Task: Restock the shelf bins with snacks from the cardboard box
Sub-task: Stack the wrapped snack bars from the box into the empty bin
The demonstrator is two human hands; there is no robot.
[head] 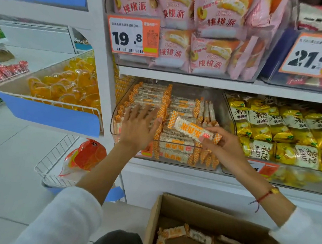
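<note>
Far left, I see a wire basket of yellow jelly cups [64, 85]. My left hand [138, 126] lies flat, fingers spread, on stacked orange-and-white rice-cracker packets [152, 98] in the clear plastic shelf bin [176, 162]. My right hand [221, 143] pinches one rice-cracker packet [193, 129] over the bin's near wall. Right of it stands a bin of yellow snack bags [277, 127]. Nearest me, the brown cardboard box [187, 208] holds more packets.
</note>
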